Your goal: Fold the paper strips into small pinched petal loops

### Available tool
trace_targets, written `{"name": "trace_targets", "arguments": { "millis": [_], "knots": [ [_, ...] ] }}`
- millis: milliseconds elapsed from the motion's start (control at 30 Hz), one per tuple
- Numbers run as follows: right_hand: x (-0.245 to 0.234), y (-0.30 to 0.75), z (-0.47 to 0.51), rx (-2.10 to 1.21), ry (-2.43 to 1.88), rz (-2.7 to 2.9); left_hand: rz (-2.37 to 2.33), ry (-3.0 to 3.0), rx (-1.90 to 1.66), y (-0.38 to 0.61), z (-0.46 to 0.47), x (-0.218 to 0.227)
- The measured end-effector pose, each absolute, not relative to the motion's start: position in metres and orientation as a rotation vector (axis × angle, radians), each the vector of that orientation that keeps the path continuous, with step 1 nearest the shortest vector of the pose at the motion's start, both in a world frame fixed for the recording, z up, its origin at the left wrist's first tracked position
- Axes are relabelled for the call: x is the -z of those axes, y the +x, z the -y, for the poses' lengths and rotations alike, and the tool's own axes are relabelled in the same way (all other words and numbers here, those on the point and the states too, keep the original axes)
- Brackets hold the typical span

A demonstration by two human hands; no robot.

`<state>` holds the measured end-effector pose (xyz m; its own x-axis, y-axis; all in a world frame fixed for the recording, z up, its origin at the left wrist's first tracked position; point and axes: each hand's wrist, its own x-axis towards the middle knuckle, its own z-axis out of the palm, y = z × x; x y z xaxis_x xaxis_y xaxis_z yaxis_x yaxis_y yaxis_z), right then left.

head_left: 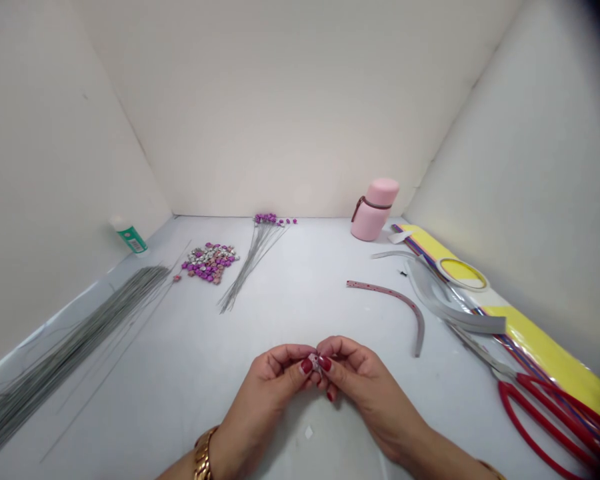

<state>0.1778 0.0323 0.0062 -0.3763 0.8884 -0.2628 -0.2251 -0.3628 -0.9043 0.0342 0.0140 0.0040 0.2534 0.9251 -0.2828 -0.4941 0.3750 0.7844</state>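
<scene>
My left hand (265,393) and my right hand (365,387) meet in the middle of the white tabletop, with red-painted nails. Their fingertips pinch a small pink-and-silver piece (314,363), partly hidden by the fingers; I cannot tell its exact shape. Just ahead lies a heap of small pink, purple and silver beads (209,263). Farther back, a spray of thin wires tipped with purple beads (258,263) lies on the table. A curved pink dotted strip (393,300) rests to the right of my hands, not touching them.
A long bundle of grey wires (70,340) lies along the left wall. Red-handled scissors (540,420) and grey curved strips (455,300) lie at the right, near a yellow sheet (550,353) and a tape roll (462,274). A pink flask (373,210) and a green-labelled bottle (129,235) stand at the back.
</scene>
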Motion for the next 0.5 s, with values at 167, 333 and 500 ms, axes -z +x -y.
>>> {"name": "trace_targets", "arguments": {
  "millis": [167,333,500],
  "knots": [
    [-0.0042,0.177,-0.0327,-1.801,-1.035,1.061,-0.818,0.638,-1.063,0.0342,-0.0143,-0.0012],
    [-0.0033,0.1761,-0.0317,-1.753,-1.024,1.083,-0.827,0.686,-1.054,0.0338,-0.0128,0.0007],
    [-0.0025,0.1768,-0.0299,-1.697,-1.055,1.149,-0.826,0.695,-1.053,0.0359,-0.0142,-0.0009]
  ]
}}
